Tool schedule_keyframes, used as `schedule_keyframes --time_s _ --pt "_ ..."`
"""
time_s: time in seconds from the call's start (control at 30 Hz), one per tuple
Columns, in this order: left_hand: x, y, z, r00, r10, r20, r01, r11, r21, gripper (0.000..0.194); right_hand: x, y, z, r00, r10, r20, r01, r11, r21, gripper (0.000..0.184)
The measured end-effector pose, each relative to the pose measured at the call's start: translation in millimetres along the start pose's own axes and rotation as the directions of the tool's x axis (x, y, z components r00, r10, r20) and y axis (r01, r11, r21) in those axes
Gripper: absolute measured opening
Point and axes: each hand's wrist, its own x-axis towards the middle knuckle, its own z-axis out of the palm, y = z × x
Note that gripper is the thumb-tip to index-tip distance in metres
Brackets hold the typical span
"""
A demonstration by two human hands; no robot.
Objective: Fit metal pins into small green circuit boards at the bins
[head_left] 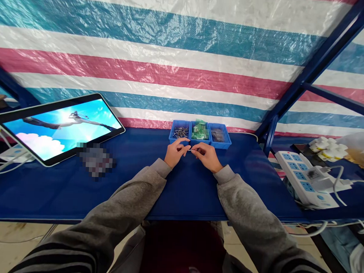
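Observation:
My left hand (176, 153) is closed in a pinch above the blue table, its index finger bent over the thumb. Facing it, my right hand (208, 156) also pinches with thumb and fingertips. Between the two sets of fingertips shows a small thin piece (190, 149), partly light and partly dark, too small to name. Just behind the hands stand joined blue bins: the left bin (171, 133) holds small shiny metal parts (180, 132), the middle one green packets (200, 131), and the right bin (220, 145) small brownish-grey pieces (218, 135).
A lit tablet-like screen (64, 125) leans at the left, with a pixelated patch (97, 160) beside it. On the right lie a white power strip (301, 178) with plugs and cables, and white round items (328, 149). Blue metal posts (292, 97) and a striped sheet (161, 51) stand behind.

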Motion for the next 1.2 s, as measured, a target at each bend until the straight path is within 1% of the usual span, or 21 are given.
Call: schedule_keyframes --time_s 0.07,0.17,0.27,0.33,0.37,0.43,0.5,0.53,0.6,0.7,0.77,0.87,0.97,1.07,1.13,1.2 --pt "0 1 0.4 1.000 -0.026 0.004 0.026 0.999 -0.043 0.034 1 1 0 1.000 0.020 -0.005 -0.020 1.000 -0.009 0.024" --pt "1 0 1.1 0.999 -0.050 0.013 0.051 0.990 -0.129 0.035 1 2 -2 0.997 0.056 -0.062 -0.059 0.997 -0.040 0.030" --pt "0 -2 1.7 0.998 -0.044 0.047 0.052 0.980 -0.191 0.035 2 1 -3 0.994 0.075 -0.081 -0.080 0.995 -0.064 0.033" --pt "1 -1 1.2 0.998 -0.027 0.057 0.037 0.981 -0.192 0.034 2 1 -4 0.993 0.087 -0.080 -0.094 0.992 -0.083 0.036" --pt "2 -1 0.3 0.999 -0.018 0.038 0.024 0.983 -0.180 0.033 2 1 -4 0.992 0.096 -0.087 -0.105 0.989 -0.102 0.038" --pt "10 0 -2.7 0.999 -0.003 -0.047 -0.003 0.990 -0.139 0.030 3 2 -5 0.987 0.109 -0.115 -0.129 0.974 -0.185 0.039" --pt "21 -1 -7.1 0.987 0.008 -0.161 -0.021 0.996 -0.081 0.028 4 5 -7 0.983 0.116 -0.139 -0.156 0.932 -0.328 0.031" --pt "28 -1 -9.4 0.981 0.013 -0.194 -0.023 0.998 -0.053 0.029 4 7 -8 0.981 0.129 -0.143 -0.177 0.895 -0.408 0.024" --pt "39 -3 -13.0 0.976 0.018 -0.217 -0.020 1.000 -0.007 0.037 4 9 -10 0.973 0.194 -0.128 -0.232 0.804 -0.547 0.015" --pt "41 -4 -14.3 0.968 0.051 -0.244 -0.035 0.997 0.071 0.045 5 11 -11 0.940 0.332 -0.076 -0.294 0.678 -0.674 0.021" --pt "34 -3 -13.0 0.971 0.086 -0.221 -0.056 0.989 0.137 0.039 5 11 -11 0.920 0.389 -0.041 -0.297 0.626 -0.721 0.025" --pt "19 1 -10.9 0.987 0.119 -0.113 -0.093 0.973 0.212 0.024 6 12 -9 0.908 0.420 -0.012 -0.281 0.586 -0.761 0.024" --pt "8 2 -9.7 0.995 0.100 -0.023 -0.092 0.970 0.225 0.022 8 13 -6 0.906 0.424 -0.001 -0.260 0.552 -0.792 0.020" --pt "4 -1 -8.4 0.996 0.084 0.015 -0.085 0.968 0.236 0.022 10 14 -5 0.901 0.431 0.034 -0.218 0.520 -0.826 0.020" --pt "5 -5 -7.6 0.994 0.106 0.027 -0.109 0.951 0.290 0.022 9 15 -6 0.901 0.426 0.081 -0.172 0.523 -0.835 0.019" --pt "5 -9 -7.0 0.989 0.140 0.049 -0.149 0.923 0.354 0.023 8 14 -8 0.912 0.388 0.131 -0.120 0.560 -0.820 0.018"
